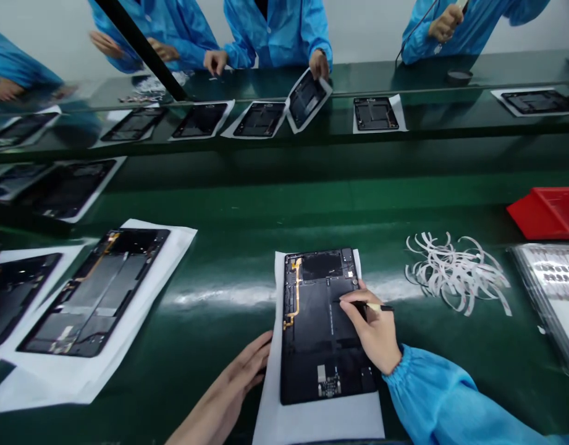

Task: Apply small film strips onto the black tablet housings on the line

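An opened black tablet housing (309, 346) lies on a white sheet (330, 423) in front of me. An orange flex cable (298, 290) runs down its upper left side, and a small circuit board (329, 384) sits at the bottom. My right hand (375, 337) is closed around a slim, dark pen-like tool (385, 307) with a pale section. The tool's tip is over the housing's right half; whether it touches is unclear. With fingers stretched out, my left hand (240, 377) rests at the left edge of the sheet and housing, holding nothing.
To the left, another opened tablet (96, 293) lies on white paper. Curled white strips (455, 272) are heaped at right, near a red bin (550, 213) and a clear-wrapped stack (553, 290). Across a raised shelf (312, 133) holding several tablets, co-workers in blue sleeves (279, 34) work.
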Tool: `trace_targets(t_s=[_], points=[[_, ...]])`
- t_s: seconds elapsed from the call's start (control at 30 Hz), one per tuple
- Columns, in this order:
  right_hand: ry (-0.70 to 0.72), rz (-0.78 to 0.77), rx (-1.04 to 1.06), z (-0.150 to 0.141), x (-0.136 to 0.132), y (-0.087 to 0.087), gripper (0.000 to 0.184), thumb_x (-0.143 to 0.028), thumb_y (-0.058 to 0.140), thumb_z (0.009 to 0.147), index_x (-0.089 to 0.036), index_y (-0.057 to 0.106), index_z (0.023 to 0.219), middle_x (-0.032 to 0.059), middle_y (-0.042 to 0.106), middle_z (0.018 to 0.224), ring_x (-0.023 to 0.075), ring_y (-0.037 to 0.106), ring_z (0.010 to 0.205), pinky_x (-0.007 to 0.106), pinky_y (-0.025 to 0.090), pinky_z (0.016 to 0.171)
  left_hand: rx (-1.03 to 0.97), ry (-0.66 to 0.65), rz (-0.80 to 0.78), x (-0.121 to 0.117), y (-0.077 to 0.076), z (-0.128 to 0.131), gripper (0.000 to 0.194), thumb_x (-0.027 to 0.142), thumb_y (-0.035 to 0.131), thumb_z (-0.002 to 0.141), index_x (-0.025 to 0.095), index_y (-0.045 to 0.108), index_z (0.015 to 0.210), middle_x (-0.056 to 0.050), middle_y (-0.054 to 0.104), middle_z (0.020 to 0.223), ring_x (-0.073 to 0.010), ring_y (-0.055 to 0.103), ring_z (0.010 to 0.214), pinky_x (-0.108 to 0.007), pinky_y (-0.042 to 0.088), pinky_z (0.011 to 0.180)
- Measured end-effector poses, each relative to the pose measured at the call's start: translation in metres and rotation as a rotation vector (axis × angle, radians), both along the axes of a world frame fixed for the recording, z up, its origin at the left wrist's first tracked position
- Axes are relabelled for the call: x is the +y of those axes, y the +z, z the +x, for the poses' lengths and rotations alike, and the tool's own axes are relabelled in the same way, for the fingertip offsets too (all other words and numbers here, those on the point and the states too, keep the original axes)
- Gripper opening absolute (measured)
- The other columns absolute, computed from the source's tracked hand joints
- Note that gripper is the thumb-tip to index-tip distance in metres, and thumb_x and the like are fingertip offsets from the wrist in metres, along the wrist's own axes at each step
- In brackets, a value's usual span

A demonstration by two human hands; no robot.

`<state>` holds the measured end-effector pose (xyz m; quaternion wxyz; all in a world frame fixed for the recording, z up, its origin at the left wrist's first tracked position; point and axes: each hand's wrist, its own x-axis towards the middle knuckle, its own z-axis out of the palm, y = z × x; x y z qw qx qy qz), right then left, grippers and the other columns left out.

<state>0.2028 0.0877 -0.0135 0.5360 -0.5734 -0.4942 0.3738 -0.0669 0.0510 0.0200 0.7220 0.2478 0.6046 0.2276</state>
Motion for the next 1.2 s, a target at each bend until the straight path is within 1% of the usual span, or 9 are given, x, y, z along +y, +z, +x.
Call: trace_targets(t_s=[0.23, 0.4, 0.5, 0.63, 0.77, 0.87, 1.03, 1.13, 1.2], points=[[0.015, -0.002, 0.031, -0.002, 0.001, 0.0, 0.009, -0.021, 0.063, 0.086, -0.024, 0.067, 0.079, -0.0025, 0.072, 0.08, 0.0161, 0.067, 0.08, 0.046, 0.033, 0.111, 0.203, 0.046, 0.107, 0.002, 0.017, 0.04, 0.062, 0.057, 0.075, 0.07, 0.026, 0.064, 0.123, -0.006, 0.059, 0.134, -0.0316, 0.041, 0.136, -0.038, 0.035, 0.113], [0.013, -0.016, 0.05, -0.005, 0.001, 0.002, 0.009, -0.021, 0.063, 0.086, -0.024, 0.066, 0.078, -0.0029, 0.071, 0.079, 0.0154, 0.067, 0.08, 0.044, 0.032, 0.112, 0.174, 0.188, 0.1, 0.0, 0.024, 0.051, 0.075, 0.054, 0.077, 0.069, 0.035, 0.047, 0.135, -0.003, 0.053, 0.141, -0.0302, 0.05, 0.13, -0.036, 0.051, 0.098], [0.008, -0.029, 0.069, -0.005, 0.001, 0.003, 0.009, -0.021, 0.063, 0.086, -0.024, 0.067, 0.078, -0.0028, 0.071, 0.079, 0.0153, 0.067, 0.079, 0.043, 0.032, 0.112, 0.212, 0.189, 0.024, 0.003, 0.021, 0.053, 0.087, 0.056, 0.078, 0.066, 0.036, 0.039, 0.141, -0.005, 0.063, 0.129, -0.0327, 0.063, 0.114, -0.041, 0.056, 0.089], [-0.062, -0.052, 0.135, -0.003, 0.003, 0.001, 0.008, -0.025, 0.064, 0.085, -0.024, 0.068, 0.079, -0.0003, 0.071, 0.081, 0.0179, 0.066, 0.087, 0.04, 0.038, 0.107, 0.308, 0.114, 0.14, 0.023, 0.008, 0.046, 0.08, 0.057, 0.078, 0.065, 0.026, 0.051, 0.134, -0.007, 0.067, 0.123, -0.0331, 0.062, 0.115, -0.038, 0.053, 0.093], [-0.176, -0.061, 0.188, 0.002, 0.008, -0.005, 0.011, -0.033, 0.066, 0.084, -0.022, 0.068, 0.081, 0.0031, 0.07, 0.083, 0.0214, 0.066, 0.091, 0.036, 0.048, 0.093, 0.358, 0.02, 0.409, 0.094, 0.002, 0.033, 0.061, 0.054, 0.072, 0.074, 0.023, 0.055, 0.124, -0.006, 0.066, 0.124, -0.0296, 0.061, 0.115, -0.033, 0.052, 0.092], [-0.198, -0.059, 0.16, 0.004, 0.012, -0.01, 0.016, -0.037, 0.066, 0.083, -0.021, 0.069, 0.081, 0.005, 0.071, 0.084, 0.024, 0.066, 0.094, 0.036, 0.049, 0.092, 0.346, -0.003, 0.605, 0.183, 0.003, 0.035, 0.045, 0.047, 0.066, 0.083, 0.02, 0.057, 0.118, -0.005, 0.068, 0.116, -0.0258, 0.061, 0.111, -0.033, 0.049, 0.094], [-0.176, -0.011, 0.107, 0.006, 0.015, -0.024, 0.024, -0.045, 0.068, 0.081, -0.022, 0.07, 0.079, 0.0055, 0.072, 0.079, 0.0248, 0.068, 0.091, 0.034, 0.052, 0.089, 0.38, 0.057, 0.767, 0.337, 0.0, 0.052, 0.032, 0.035, 0.058, 0.095, 0.014, 0.058, 0.119, -0.009, 0.063, 0.114, -0.0215, 0.064, 0.097, -0.042, 0.054, 0.084], [-0.219, 0.015, 0.116, 0.005, 0.019, -0.033, 0.03, -0.052, 0.069, 0.078, -0.022, 0.071, 0.075, 0.0063, 0.072, 0.078, 0.025, 0.069, 0.091, 0.032, 0.052, 0.089, 0.443, 0.08, 0.857, 0.384, -0.004, 0.052, 0.032, 0.032, 0.059, 0.094, 0.015, 0.057, 0.121, -0.01, 0.06, 0.12, -0.0226, 0.062, 0.101, -0.043, 0.054, 0.085], [-0.273, 0.02, 0.126, 0.003, 0.021, -0.036, 0.035, -0.057, 0.069, 0.076, -0.022, 0.071, 0.072, 0.0062, 0.072, 0.077, 0.0248, 0.069, 0.093, 0.03, 0.052, 0.088, 0.498, 0.094, 0.922, 0.388, -0.01, 0.042, 0.034, 0.032, 0.06, 0.094, 0.015, 0.056, 0.123, -0.01, 0.058, 0.124, -0.0242, 0.06, 0.106, -0.045, 0.052, 0.089]])
